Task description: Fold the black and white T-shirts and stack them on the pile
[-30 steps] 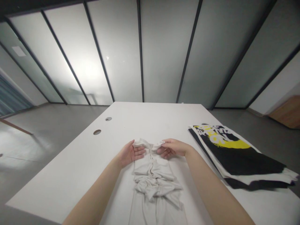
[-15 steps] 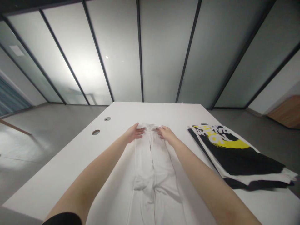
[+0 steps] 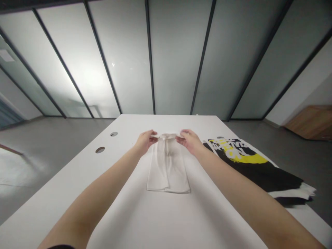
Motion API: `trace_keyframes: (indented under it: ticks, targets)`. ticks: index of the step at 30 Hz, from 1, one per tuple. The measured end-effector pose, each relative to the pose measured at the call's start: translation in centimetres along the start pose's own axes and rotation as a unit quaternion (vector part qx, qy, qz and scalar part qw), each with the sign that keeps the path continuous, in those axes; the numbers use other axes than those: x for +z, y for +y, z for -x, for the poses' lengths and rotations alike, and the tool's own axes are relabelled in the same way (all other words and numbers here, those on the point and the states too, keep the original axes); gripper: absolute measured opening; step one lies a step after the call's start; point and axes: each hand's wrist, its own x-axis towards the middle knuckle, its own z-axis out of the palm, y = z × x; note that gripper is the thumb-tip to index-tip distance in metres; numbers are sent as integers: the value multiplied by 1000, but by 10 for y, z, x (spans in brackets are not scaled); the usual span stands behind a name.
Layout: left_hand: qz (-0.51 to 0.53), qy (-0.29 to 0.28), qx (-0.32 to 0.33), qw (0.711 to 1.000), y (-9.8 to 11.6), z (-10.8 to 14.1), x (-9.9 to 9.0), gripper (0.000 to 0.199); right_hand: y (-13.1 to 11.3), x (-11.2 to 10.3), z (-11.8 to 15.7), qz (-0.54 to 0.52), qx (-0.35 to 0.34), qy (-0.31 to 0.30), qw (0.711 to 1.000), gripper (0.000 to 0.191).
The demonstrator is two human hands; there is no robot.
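Observation:
A white garment point(image 3: 169, 166), perhaps a shirt, is folded into a narrow panel with a seam-like gap down its middle. Its near edge lies straight across the white table point(image 3: 145, 221). At the far end, my left hand point(image 3: 147, 141) pinches the left corner between thumb and fingers. My right hand point(image 3: 189, 140) grips the right corner in the same way, with the cloth edge stretched between the two. Both hands are closed on the fabric, slightly raised at that end.
Folded black, white and yellow printed garments point(image 3: 249, 166) are stacked at the table's right side. Two round holes point(image 3: 100, 150) pierce the left part of the tabletop. Frosted glass panels point(image 3: 171, 62) stand beyond, and a wooden piece point(image 3: 311, 121) is at far right.
The garment's near part, which stretched toward me, has been folded over to the far end, making it much shorter. My hands have gone from lying flat on it to gripping its far corners.

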Motion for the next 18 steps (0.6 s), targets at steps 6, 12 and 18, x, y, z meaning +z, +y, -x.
trace_keyframes:
  ticks: [6, 12, 18]
  targets:
    - [8, -37, -150, 988, -71, 91, -36, 22, 53, -47, 83, 15, 205, -24, 978, 49]
    - [21, -23, -117, 993, -88, 115, -48, 30, 78, -58, 117, -1, 200, -14, 980, 44]
    - [-17, 5, -84, 996, -98, 111, -47, 30, 97, -56, 125, -9, 127, 26, 991, 31]
